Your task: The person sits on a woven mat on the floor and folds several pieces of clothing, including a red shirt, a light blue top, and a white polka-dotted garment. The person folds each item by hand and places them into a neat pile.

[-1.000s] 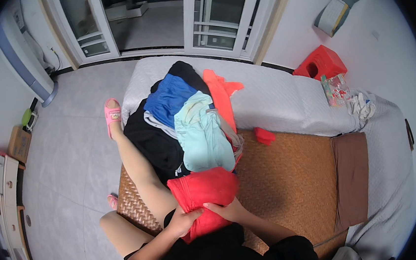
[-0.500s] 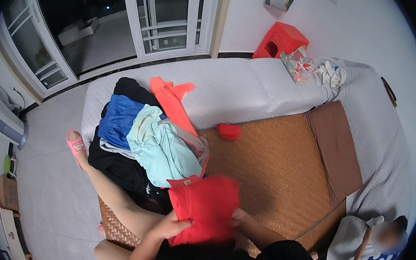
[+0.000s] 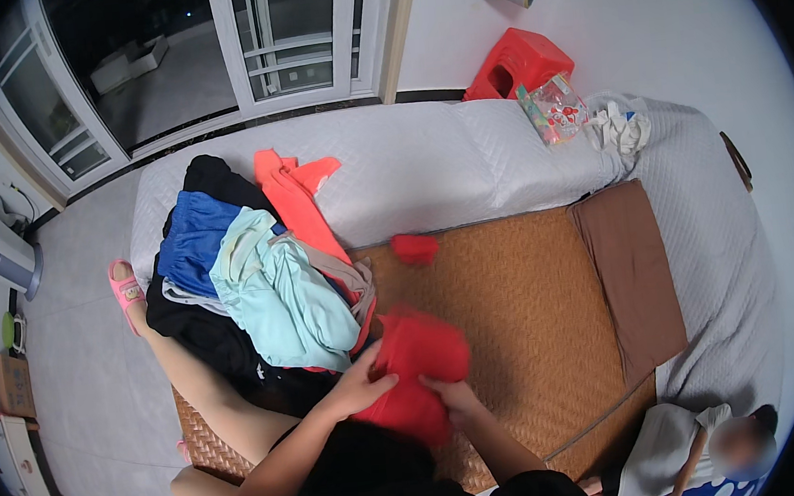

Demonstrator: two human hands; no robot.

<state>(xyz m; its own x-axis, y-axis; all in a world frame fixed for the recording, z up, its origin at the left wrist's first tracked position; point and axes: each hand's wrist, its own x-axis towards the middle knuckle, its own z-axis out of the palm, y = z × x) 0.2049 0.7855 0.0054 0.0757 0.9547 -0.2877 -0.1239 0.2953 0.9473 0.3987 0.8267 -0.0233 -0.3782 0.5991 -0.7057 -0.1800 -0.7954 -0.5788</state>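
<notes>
A red garment (image 3: pixel 417 345), partly smeared by motion, is bunched in front of my body. My left hand (image 3: pixel 362 387) grips its left side with the thumb on top. On its right side my right hand (image 3: pixel 452 396) pinches the cloth. Ahead and to the left lies a heap of clothes: a mint-green garment (image 3: pixel 278 291), blue shorts (image 3: pixel 193 242), black clothing (image 3: pixel 187 328) and a coral-orange garment (image 3: pixel 297 205). Beyond the red garment, a small red cloth bundle (image 3: pixel 414 248) rests on the woven mat (image 3: pixel 507 323).
A brown cloth pad (image 3: pixel 628 275) covers the mat's right part. Quilted grey covers (image 3: pixel 428 170) line the far side, with a clear plastic bag (image 3: pixel 557 113) and white cloth (image 3: pixel 621 129) on top. A red stool (image 3: pixel 527 59) stands behind. Another person (image 3: pixel 669 446) sits at lower right.
The red garment has been turned and gathered smaller, shifting slightly right. My left hand has moved up and right, and my right hand has come over the cloth. The view has shifted a little.
</notes>
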